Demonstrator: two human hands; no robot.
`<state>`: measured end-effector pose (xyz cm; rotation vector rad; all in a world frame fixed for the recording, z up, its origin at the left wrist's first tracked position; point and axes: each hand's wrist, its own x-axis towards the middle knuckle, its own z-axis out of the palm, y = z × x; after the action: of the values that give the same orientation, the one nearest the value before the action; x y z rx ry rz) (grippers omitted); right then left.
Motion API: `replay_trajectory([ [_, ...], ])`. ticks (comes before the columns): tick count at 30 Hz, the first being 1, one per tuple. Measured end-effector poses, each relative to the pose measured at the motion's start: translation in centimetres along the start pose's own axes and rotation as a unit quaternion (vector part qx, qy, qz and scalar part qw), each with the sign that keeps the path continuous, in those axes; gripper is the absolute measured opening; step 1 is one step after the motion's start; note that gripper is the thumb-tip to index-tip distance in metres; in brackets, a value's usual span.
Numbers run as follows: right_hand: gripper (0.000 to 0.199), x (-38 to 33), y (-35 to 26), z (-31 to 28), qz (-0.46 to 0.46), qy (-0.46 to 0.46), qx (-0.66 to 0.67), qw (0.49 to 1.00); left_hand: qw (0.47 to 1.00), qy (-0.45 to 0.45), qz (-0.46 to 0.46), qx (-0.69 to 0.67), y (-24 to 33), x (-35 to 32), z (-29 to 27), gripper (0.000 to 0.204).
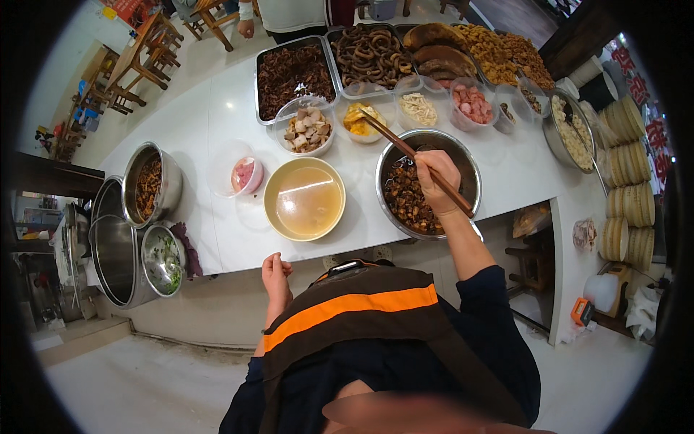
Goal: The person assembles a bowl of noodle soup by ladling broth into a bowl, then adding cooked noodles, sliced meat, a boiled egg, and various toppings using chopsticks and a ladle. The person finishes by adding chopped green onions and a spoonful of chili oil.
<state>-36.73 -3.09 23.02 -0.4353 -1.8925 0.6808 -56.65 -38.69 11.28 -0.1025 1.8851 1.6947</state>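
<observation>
- Brown, wooden-looking long chopsticks (pixel 395 139) are gripped in the right hand (pixel 439 177); their tips reach the soft yellow food (pixel 353 124) in a round clear plastic tub (pixel 387 116), though on my feed I cannot tell whether they have pinched any.
- Below that hand I see a wide stainless-steel bowl (pixel 386 165) of glossy dark-brown chopped pieces (pixel 408 192), standing at the front edge of the glossy white counter (pixel 188 137).
- I see the left hand (pixel 275 275) just off that edge, near a round pale-yellow bowl (pixel 269 212) of cloudy broth; its fingers are half-curled, nothing shows in it, and I cannot tell how tightly it is closed.
- I judge that a weak pinch could drop soft food onto the counter, and chopsticks pressing the light tub's wall could tip it.
- The right forearm crosses the steel bowl's near rim, so I think a careless pull could drag it edgeward.
- Red-and-white lettering (pixel 636 88) stands at the far right, bent by the lens; I make out no label on the tub.
</observation>
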Motion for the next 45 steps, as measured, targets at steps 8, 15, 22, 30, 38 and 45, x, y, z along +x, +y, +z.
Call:
replay_trajectory([
  [8, 0.007, 1.1, -2.5, -2.4, -0.013, -0.010, -0.034, 0.999, 1.000, -0.006, 0.009, -0.009, 0.7, 1.1, -0.4, 0.021],
  [15, 0.005, 1.7, -4.6, -2.7, -0.035, -0.031, -0.047, 0.998, 1.000, -0.028, -0.015, 0.003, 1.0, 1.6, -0.2, 0.021],
  [22, 0.014, 1.6, -10.7, -4.8, 0.014, -0.073, -0.002, 0.997, 1.000, -0.030, -0.005, 0.008, 1.6, 2.8, -1.4, 0.023],
  [30, 0.008, 0.0, -12.5, 0.6, 0.052, -0.208, 0.054, 0.975, 0.999, -0.041, -0.009, -0.006, 1.6, 3.7, -2.8, 0.022],
  [38, 0.006, -0.4, -13.4, 4.5, 0.031, -0.274, 0.067, 0.959, 0.999, -0.036, -0.029, 0.004, 1.2, 4.6, -4.4, 0.021],
  [45, 0.005, 3.1, -18.3, 0.4, 0.068, -0.247, 0.022, 0.966, 0.995, -0.031, 0.094, 0.020, 4.5, 5.7, -5.6, 0.019],
])
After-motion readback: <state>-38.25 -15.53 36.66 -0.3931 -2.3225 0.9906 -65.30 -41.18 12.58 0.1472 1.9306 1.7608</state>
